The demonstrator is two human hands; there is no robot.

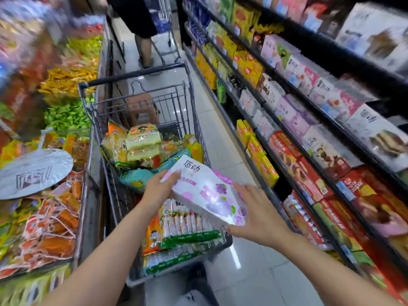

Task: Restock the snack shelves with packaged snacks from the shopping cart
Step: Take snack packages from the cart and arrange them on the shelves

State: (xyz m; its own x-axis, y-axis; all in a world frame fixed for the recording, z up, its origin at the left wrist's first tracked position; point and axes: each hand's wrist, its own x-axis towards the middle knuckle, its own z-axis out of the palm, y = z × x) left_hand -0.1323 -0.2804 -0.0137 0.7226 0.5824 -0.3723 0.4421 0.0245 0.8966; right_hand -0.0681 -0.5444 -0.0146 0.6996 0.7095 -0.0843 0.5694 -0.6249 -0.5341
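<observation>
A white snack box with purple grape print [205, 191] hangs tilted over the near right part of the shopping cart [194, 100]. My left hand [157, 191] grips its upper left edge. My right hand [258, 214] holds its lower right end, thumb under the corner. Below the box the cart holds several packs: an orange and green multipack [176, 230], a teal bag [136, 177], and yellow-green packs [143, 140]. The snack shelves [309, 120] on the right carry rows of similar white, purple and red boxes.
Open bins of loose wrapped snacks [55, 208] run along the left, with a round silver sign [33, 171] standing in them. A person [141, 23] stands with another cart [165, 25] further down the narrow aisle. Bare tiled floor [223, 138] lies between my cart and the shelves.
</observation>
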